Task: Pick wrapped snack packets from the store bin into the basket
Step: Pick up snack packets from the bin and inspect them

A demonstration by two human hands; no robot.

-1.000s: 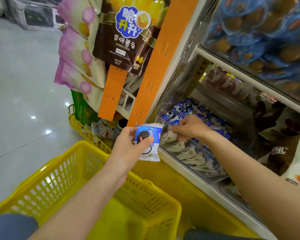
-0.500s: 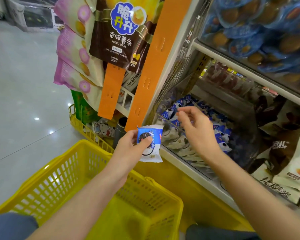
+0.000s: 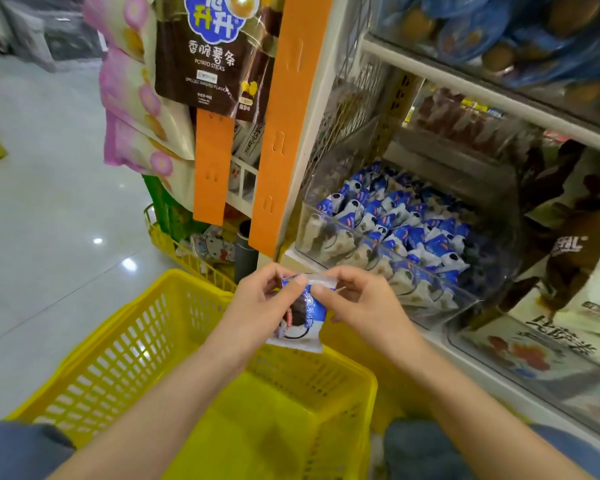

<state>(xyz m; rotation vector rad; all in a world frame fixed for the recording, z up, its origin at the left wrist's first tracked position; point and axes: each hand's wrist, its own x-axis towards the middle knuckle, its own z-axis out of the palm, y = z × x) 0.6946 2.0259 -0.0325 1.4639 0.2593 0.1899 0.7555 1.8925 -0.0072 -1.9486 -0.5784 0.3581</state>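
Blue-and-white snack packet [image 3: 302, 317] sits at frame centre, upright, just above the far rim of the yellow basket [image 3: 118, 358]. It shows a dark round cookie pic, and the print on it is too blurred to read. Left hand [image 3: 257, 303] pinches the packet's top left w/ thumb & fingers. Right hand [image 3: 364, 306] pinches the clear sealed strip along its top right, so both hands hold the one packet. Basket is at lower centre, w/ slotted walls. Right of the hands, mid-frame, the clear plastic bin [image 3: 395, 252] is full of matching blue/white packets [image 3: 406, 223], well apart from the held one. Upper centre: brown hanging bag [image 3: 205, 57] reads "POTATO STICKS" under Chinese text 香脆薯条, w/ a blue cloud logo above and smaller print too soft to read. It hangs by two orange strips [image 3: 284, 133]. Pink-and-cream bags [image 3: 132, 98] hang at upper left. Blue round-lidded packs [image 3: 499, 29] are on the top shelf, upper right. Brown/white bags [image 3: 568, 254] w/ Chinese lettering lie at the right edge. Grey glossy floor [image 3: 49, 202] fills the left side.
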